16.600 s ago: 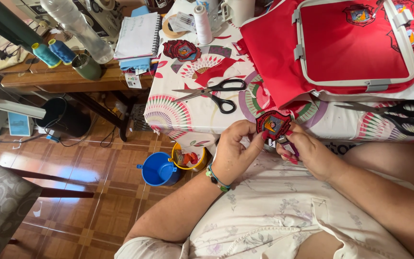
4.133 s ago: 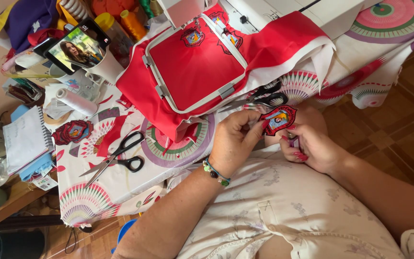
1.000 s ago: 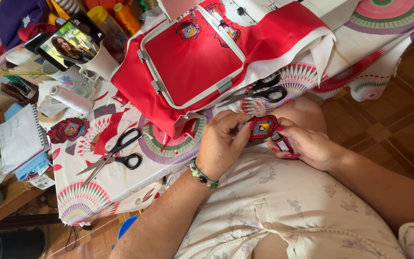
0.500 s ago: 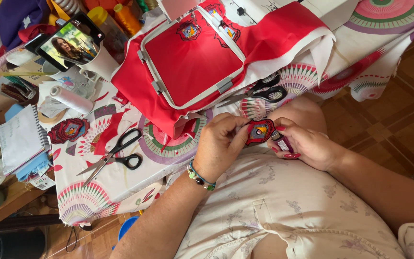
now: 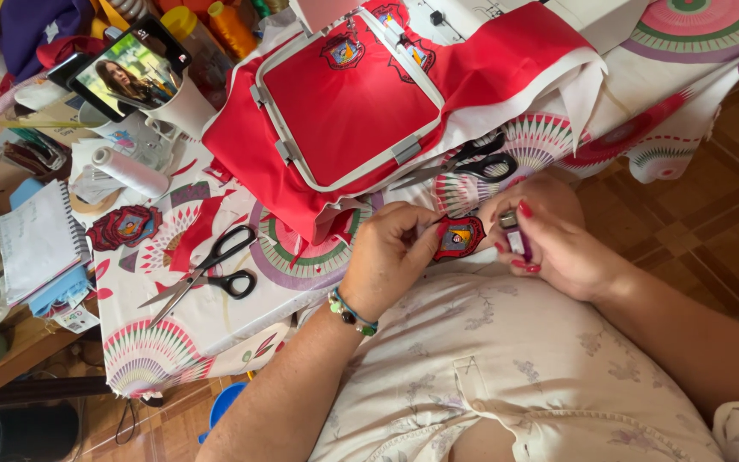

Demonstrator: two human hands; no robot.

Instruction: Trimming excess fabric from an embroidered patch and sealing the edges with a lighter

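While the left hand (image 5: 391, 257) pinches the small red shield-shaped embroidered patch (image 5: 458, 237) by its edge, just off the counter's (image 5: 215, 321) near side above the lap, its face is turned up toward the eyes. The right hand (image 5: 558, 248) is clenched on a small pink-and-silver lighter-like object (image 5: 515, 235), touching the patch's rim, likely to reach its edge. Black-handled scissors (image 5: 207, 267) lie within reach on the patterned cloth; beyond is tiled floor (image 5: 686, 205).

Patch (image 5: 459, 237) btwn hands, scissors (image 5: 207, 272) on table (image 5: 215, 321) left
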